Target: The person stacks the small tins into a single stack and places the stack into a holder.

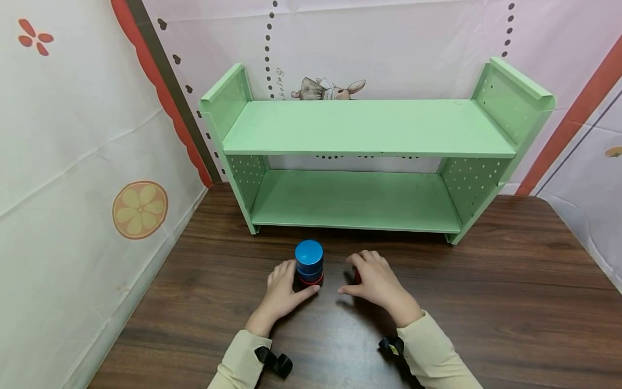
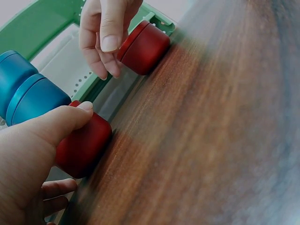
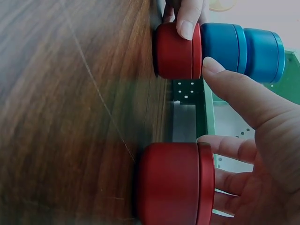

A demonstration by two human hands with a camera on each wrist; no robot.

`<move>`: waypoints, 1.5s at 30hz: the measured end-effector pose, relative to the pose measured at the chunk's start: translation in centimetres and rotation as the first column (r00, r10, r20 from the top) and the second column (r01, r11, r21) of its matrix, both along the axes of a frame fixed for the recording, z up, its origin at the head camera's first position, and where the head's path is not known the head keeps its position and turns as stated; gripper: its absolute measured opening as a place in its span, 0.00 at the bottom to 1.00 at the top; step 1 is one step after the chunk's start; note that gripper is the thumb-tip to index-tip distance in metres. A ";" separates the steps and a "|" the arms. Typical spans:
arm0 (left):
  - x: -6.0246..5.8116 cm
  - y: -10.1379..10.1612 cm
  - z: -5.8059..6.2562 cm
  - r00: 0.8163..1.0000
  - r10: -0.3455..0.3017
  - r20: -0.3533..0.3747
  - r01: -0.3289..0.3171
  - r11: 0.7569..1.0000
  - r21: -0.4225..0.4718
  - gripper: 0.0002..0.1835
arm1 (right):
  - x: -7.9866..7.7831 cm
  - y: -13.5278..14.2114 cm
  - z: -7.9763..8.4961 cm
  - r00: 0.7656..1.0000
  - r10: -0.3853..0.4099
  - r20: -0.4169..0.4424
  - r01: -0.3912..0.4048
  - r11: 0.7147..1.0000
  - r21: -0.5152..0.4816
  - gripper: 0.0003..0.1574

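Note:
Two blue lidded tins (image 1: 309,253) are stacked on a red lidded tin (image 2: 86,145), making an upright column on the table. My left hand (image 1: 281,294) holds the red bottom tin, its thumb lying on the front and its fingers on the left side. A second red tin (image 3: 171,183) stands alone to the right of the stack. Beside it is my right hand (image 1: 376,278), with thumb and fingers spread apart. In the right wrist view those fingers are near the tin's lid while the thumb is well away. My right hand hides most of this tin in the head view.
A green two-tier shelf (image 1: 355,200) stands on the wooden table (image 1: 510,292) behind the tins, with side panels full of small holes. Printed cloth (image 1: 87,108) hangs at the left and behind. Black wrist straps (image 1: 274,362) sit on both sleeves.

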State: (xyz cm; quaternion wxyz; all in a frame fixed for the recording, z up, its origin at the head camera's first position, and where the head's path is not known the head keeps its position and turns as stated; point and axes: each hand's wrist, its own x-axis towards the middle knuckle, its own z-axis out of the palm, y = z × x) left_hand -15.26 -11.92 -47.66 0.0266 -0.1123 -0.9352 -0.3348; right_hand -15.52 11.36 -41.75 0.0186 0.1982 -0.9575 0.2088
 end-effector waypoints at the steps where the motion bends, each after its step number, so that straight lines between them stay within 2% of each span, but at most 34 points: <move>1: 0.0 0.0 0.0 1.000 0.000 0.001 0.000 1.000 -0.001 0.41 | 0.0 0.0 0.0 1.000 -0.001 0.000 0.001 1.000 0.001 0.39; 20: 0.1 0.1 0.1 1.000 -0.001 -0.001 0.001 1.000 -0.001 0.41 | -0.5 1.2 -0.1 1.000 -0.002 0.021 0.001 1.000 0.022 0.41; 35: 0.0 0.1 0.0 1.000 0.002 -0.028 -0.002 1.000 0.009 0.39 | -0.8 2.5 0.2 0.997 -0.001 0.075 0.001 1.000 0.006 0.41; 45: 0.0 0.2 -0.1 1.000 0.002 -0.030 -0.002 1.000 0.004 0.39 | -0.9 3.4 0.2 0.995 0.025 0.100 -0.027 1.000 0.015 0.44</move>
